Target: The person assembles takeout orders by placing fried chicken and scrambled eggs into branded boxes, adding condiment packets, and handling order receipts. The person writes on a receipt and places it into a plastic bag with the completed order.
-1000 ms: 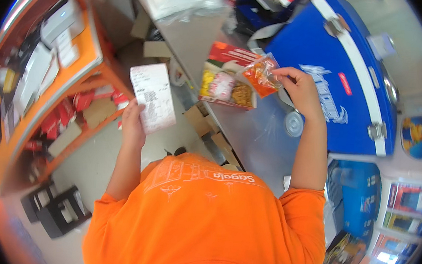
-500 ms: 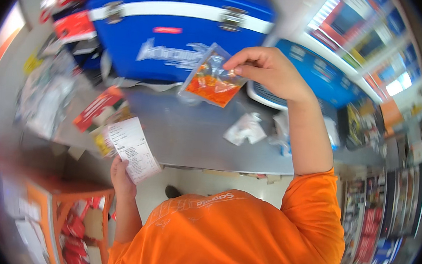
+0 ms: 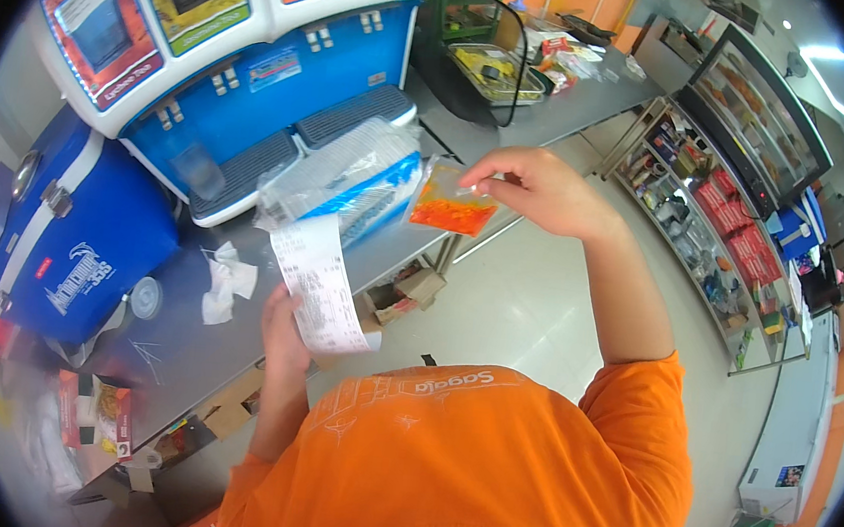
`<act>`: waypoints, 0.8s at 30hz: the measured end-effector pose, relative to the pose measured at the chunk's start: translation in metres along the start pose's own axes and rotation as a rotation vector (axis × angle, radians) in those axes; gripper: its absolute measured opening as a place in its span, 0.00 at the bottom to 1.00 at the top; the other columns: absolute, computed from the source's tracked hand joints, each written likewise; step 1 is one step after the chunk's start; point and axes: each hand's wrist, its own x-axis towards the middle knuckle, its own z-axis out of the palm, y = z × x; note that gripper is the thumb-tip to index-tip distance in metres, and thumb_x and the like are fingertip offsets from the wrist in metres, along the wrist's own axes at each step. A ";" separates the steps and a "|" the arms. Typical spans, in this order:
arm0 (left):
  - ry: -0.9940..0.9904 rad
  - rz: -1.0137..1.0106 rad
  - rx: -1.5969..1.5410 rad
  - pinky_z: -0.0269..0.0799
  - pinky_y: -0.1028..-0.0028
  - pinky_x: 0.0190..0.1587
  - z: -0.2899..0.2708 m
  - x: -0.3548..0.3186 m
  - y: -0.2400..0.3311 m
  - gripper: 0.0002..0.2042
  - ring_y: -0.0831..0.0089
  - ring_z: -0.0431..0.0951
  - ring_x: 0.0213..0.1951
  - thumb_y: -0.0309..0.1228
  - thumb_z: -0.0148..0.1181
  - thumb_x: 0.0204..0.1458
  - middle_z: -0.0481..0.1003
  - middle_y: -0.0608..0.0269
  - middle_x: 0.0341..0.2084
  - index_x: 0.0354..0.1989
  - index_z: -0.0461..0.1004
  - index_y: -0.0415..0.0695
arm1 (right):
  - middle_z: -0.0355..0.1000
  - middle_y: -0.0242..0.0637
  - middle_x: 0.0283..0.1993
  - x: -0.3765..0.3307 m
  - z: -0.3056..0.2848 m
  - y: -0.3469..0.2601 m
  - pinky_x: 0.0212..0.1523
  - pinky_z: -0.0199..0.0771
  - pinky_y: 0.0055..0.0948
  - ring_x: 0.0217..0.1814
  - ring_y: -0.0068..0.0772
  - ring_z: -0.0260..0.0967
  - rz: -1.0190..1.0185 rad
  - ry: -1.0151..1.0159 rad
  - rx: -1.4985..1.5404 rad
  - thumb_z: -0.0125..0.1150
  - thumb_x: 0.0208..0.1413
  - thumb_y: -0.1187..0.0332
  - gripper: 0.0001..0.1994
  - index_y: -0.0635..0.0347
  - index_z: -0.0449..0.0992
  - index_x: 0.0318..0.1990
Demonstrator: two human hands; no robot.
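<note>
My left hand (image 3: 285, 337) grips the lower left edge of a long white printed receipt (image 3: 320, 285), held up over the counter's edge. My right hand (image 3: 549, 192), raised to the right of it, pinches the top of a small clear plastic bag (image 3: 452, 212) with orange-red contents. The bag hangs upright from the fingertips, over the floor beside the counter. Behind the receipt lies a clear plastic package with a blue stripe (image 3: 378, 194), partly covered by the paper.
On the steel counter (image 3: 169, 342) stand a blue cooler box (image 3: 72, 243) and a blue-and-white drink dispenser (image 3: 267, 79). Crumpled white tissue (image 3: 226, 287) and a round plastic lid (image 3: 145, 298) lie near the cooler. A glass display case (image 3: 757, 102) stands over shelves at right.
My view and body have turned right, so the cooler now sits far left and the dispenser is ahead. Both hands still hold the receipt and the bag, now closer together.
</note>
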 end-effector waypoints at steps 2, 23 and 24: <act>-0.098 0.034 -0.024 0.71 0.69 0.51 0.021 0.007 -0.007 0.21 0.63 0.75 0.47 0.24 0.44 0.49 0.72 0.49 0.47 0.54 0.63 0.30 | 0.76 0.36 0.38 -0.025 -0.014 0.014 0.39 0.70 0.24 0.38 0.25 0.71 0.051 0.055 0.039 0.54 0.56 0.77 0.08 0.63 0.77 0.42; 0.587 0.463 -0.019 0.71 0.74 0.46 -0.119 -0.136 0.055 0.14 0.73 0.75 0.40 0.22 0.46 0.52 0.74 0.61 0.39 0.48 0.67 0.38 | 0.74 0.36 0.35 0.129 0.248 -0.066 0.34 0.70 0.26 0.35 0.32 0.72 -0.310 -0.534 0.193 0.55 0.53 0.78 0.08 0.63 0.77 0.41; 0.695 0.459 -0.009 0.71 0.74 0.46 -0.137 -0.154 0.061 0.14 0.73 0.75 0.40 0.22 0.45 0.52 0.74 0.60 0.39 0.48 0.67 0.38 | 0.73 0.36 0.35 0.137 0.277 -0.091 0.35 0.69 0.25 0.36 0.31 0.73 -0.368 -0.566 0.231 0.54 0.54 0.77 0.09 0.63 0.77 0.42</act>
